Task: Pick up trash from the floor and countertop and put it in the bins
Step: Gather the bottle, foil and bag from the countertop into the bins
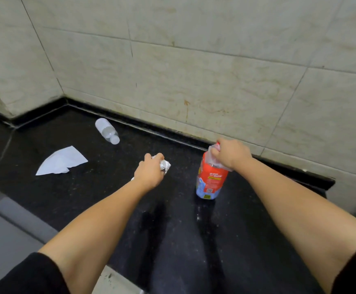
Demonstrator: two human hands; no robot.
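Hands are both closing on trash over the black table (247, 240). The left hand (149, 174) is gripping a crumpled ball of silver foil (165, 165), which is shining between the fingers. The right hand (231, 153) is clamping the top of a plastic bottle (211, 181) with a red and pale blue label, standing upright near the tiled wall (194, 71). A small clear bottle (107, 130) is lying on its side further left, and a folded white paper (61, 161) is lying flat beside it.

tiled wall (194, 71): beige, stained | baseboard strip (151, 129): black, along wall
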